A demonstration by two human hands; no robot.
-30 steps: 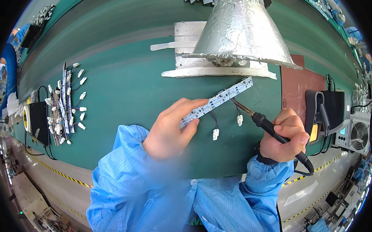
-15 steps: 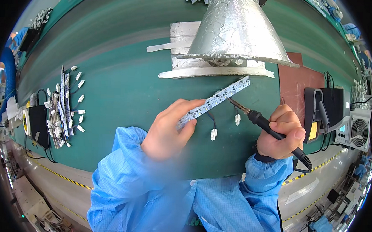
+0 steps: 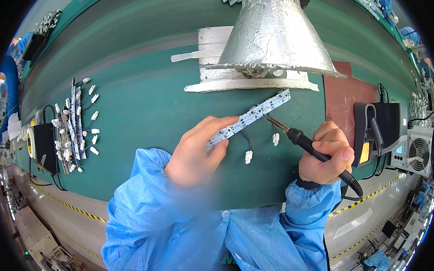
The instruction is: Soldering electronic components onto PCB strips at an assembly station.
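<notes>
My left hand (image 3: 194, 151) is closed on the lower left end of a long narrow circuit board (image 3: 256, 112), pinched between thumb and fingers. The board slants up to the right above the green mat. Two short dark leads hang from its lower edge, ending in white connectors (image 3: 248, 156). A soldering iron (image 3: 301, 139) with a black handle is gripped in my right hand (image 3: 326, 155). Its metal tip is at the board's lower edge, near the middle; whether it touches cannot be made out.
A foil-covered fume hood (image 3: 279, 36) stands just beyond the board. To the left lies a stack of circuit boards with white connectors (image 3: 74, 124), beside a black device (image 3: 43, 147). A soldering station (image 3: 364, 137) and a fan unit (image 3: 417, 151) stand at the right.
Very little differs. My right hand and the iron have shifted slightly to the left, while my left hand and the board stay almost in place.
</notes>
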